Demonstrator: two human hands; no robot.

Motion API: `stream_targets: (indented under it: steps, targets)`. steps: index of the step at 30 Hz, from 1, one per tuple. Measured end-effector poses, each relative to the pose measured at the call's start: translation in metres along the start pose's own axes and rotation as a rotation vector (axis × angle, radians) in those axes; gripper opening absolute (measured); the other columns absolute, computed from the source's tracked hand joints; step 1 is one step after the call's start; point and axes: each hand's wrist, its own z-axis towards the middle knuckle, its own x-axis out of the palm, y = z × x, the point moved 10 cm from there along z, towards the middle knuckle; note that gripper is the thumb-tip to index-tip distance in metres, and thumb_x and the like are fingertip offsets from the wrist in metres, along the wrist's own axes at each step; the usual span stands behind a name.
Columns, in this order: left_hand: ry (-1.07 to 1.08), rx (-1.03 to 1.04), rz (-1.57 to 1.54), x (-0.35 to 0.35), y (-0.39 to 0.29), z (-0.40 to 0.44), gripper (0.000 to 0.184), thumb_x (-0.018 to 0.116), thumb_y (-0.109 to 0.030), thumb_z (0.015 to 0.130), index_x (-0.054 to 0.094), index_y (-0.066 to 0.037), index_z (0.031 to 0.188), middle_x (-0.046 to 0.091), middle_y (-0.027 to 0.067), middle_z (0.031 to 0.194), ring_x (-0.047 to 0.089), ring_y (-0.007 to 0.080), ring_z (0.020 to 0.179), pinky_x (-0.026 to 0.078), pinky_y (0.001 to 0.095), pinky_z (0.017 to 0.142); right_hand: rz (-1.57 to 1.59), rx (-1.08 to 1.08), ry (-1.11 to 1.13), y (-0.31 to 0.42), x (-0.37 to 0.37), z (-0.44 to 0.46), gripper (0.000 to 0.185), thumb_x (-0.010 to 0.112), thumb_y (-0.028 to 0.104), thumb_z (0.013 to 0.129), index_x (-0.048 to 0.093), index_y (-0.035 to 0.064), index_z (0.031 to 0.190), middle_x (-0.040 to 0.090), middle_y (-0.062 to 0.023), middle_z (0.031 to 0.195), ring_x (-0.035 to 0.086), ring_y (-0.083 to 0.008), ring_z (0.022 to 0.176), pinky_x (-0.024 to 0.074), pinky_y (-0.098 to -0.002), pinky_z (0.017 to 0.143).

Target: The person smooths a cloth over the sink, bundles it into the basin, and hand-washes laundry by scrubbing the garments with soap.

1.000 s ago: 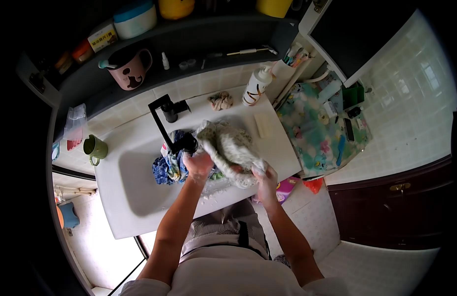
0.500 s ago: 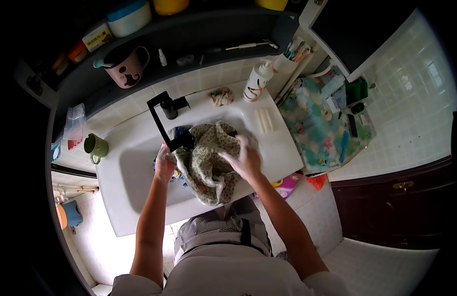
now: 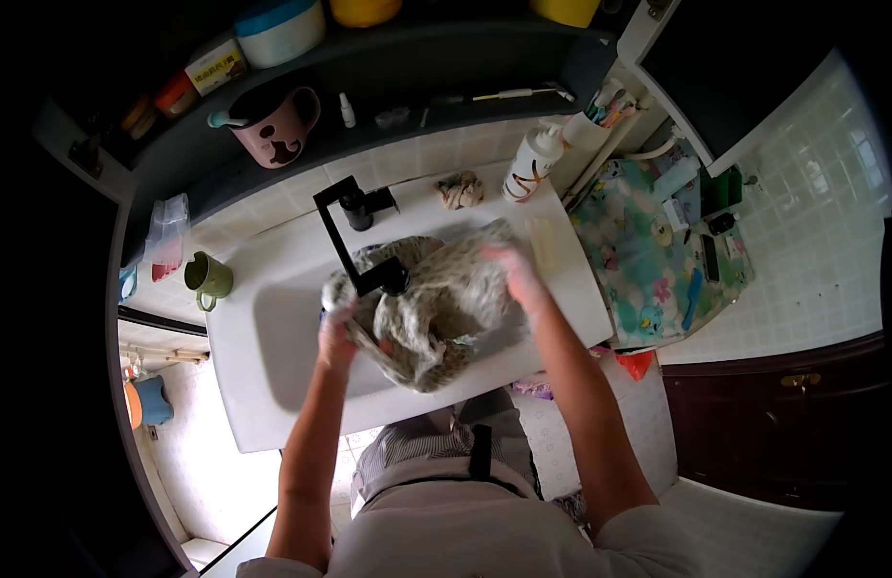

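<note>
A wet, crumpled cloth (image 3: 436,308) with a small pattern lies in the white sink (image 3: 277,337), partly under the black tap (image 3: 341,241). Its long way goes from side to side on a slant. One end is low at the left, by the left hand (image 3: 338,335), and the other end points up and right, to the back of the sink, by the right hand (image 3: 519,277). A big fold hangs down in the middle, toward the person's tummy. The tap's arm goes over the left part of the cloth. The left hand touches the left edge of the cloth. Its fingers look blurry and bent in, and I cannot tell how wide they are. The right hand is on the top right part of the cloth, and its fingers point left across it. They are blurry too, so I cannot tell if they are wide or narrow, or if they hold on. A bit of blue cloth (image 3: 323,313) peeps out beside the left hand. A pale bar (image 3: 540,241) is near the right hand, on the sink's right side. Behind it stands a white bottle (image 3: 533,166), and a small scrunched rag (image 3: 460,190) lies left of the bottle. A green cup (image 3: 209,276) is at the far left.
</note>
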Motion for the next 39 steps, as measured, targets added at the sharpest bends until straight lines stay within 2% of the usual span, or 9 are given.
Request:
stream_targets:
  steps: [7,11,17,21,24,27,32,35,39]
  targets:
    - [-0.050,0.282,0.150,-0.010,-0.087,0.014,0.039,0.056,-0.007,0.074,0.055,0.004,0.112,0.062,0.0133,0.097,0.060,0.0272,0.092,0.050,0.0402,0.086,0.019,-0.323,-0.143,0.139,0.025,-0.060,0.045,0.060,0.011,0.075,0.055,-0.0053,0.117,0.063,-0.0108,0.109,0.063,-0.0219,0.094,0.0504,-0.0352,0.083]
    - [0.084,0.237,0.376,-0.079,-0.079,0.022,0.033,0.055,-0.019,0.081,0.059,0.003,0.104,0.064,0.0116,0.092,0.062,0.0248,0.093,0.049,0.0363,0.086,-0.064,-0.128,-0.115,0.067,-0.001,-0.081,0.046,0.061,0.013,0.076,0.054,-0.0040,0.118,0.063,-0.0098,0.108,0.062,-0.0214,0.095,0.0510,-0.0355,0.081]
    - [-0.488,-0.414,0.612,-0.113,-0.028,-0.046,0.023,0.055,-0.029,0.081,0.061,-0.007,0.081,0.058,0.0069,0.072,0.059,0.0209,0.070,0.047,0.0282,0.068,0.042,0.300,-0.351,-0.023,-0.052,-0.115,0.044,0.065,0.017,0.077,0.058,-0.0017,0.116,0.062,-0.0092,0.106,0.059,-0.0194,0.096,0.0507,-0.0337,0.075]
    - [-0.314,0.102,0.570,-0.139,-0.039,0.001,0.048,0.061,-0.025,0.077,0.052,0.002,0.116,0.061,0.0089,0.097,0.058,0.0180,0.084,0.049,0.0309,0.070,-0.130,0.218,-0.367,-0.007,-0.022,-0.084,0.035,0.066,0.020,0.082,0.061,-0.0017,0.108,0.061,-0.0052,0.103,0.057,-0.0150,0.094,0.0452,-0.0290,0.084]
    - [-0.536,0.384,0.733,-0.050,-0.043,-0.024,0.054,0.061,-0.021,0.076,0.046,0.002,0.122,0.060,0.0088,0.098,0.056,0.0171,0.088,0.049,0.0305,0.071,-0.431,0.152,-0.628,0.012,-0.002,-0.069,0.029,0.066,0.011,0.080,0.059,0.0000,0.106,0.060,-0.0026,0.098,0.056,-0.0142,0.093,0.0446,-0.0273,0.084]
    - [-0.299,0.143,0.768,-0.048,0.036,0.002,0.049,0.061,-0.025,0.077,0.047,0.000,0.117,0.058,0.0079,0.092,0.057,0.0155,0.078,0.049,0.0292,0.064,-0.125,-0.169,-0.357,0.031,0.040,-0.044,0.033,0.066,0.005,0.075,0.057,0.0007,0.107,0.059,-0.0030,0.099,0.056,-0.0133,0.093,0.0438,-0.0241,0.081]
    - [0.499,-0.054,0.762,0.032,0.148,0.000,0.038,0.063,-0.040,0.081,0.043,-0.007,0.084,0.048,0.0008,0.067,0.052,0.0118,0.061,0.045,0.0279,0.055,0.090,-0.120,-0.142,0.067,0.093,-0.108,0.053,0.054,0.003,0.054,0.059,0.0001,0.107,0.059,-0.0043,0.097,0.054,-0.0151,0.088,0.0441,-0.0246,0.078]
    - [0.478,-0.328,0.668,0.001,0.203,0.017,0.043,0.059,-0.041,0.083,0.055,-0.002,0.101,0.059,0.0091,0.082,0.058,0.0169,0.069,0.048,0.0312,0.059,-0.066,0.102,0.011,0.033,0.073,-0.142,0.042,0.052,0.005,0.058,0.060,-0.0014,0.099,0.060,-0.0065,0.096,0.056,-0.0172,0.087,0.0432,-0.0243,0.076]
    - [0.331,0.260,1.634,-0.014,0.139,0.047,0.042,0.055,-0.028,0.081,0.059,-0.002,0.115,0.063,0.0191,0.101,0.060,0.0325,0.094,0.048,0.0396,0.081,-0.701,0.387,-0.184,0.010,0.009,-0.153,0.041,0.049,0.010,0.066,0.054,-0.0030,0.105,0.060,-0.0142,0.095,0.058,-0.0255,0.089,0.0434,-0.0313,0.080]
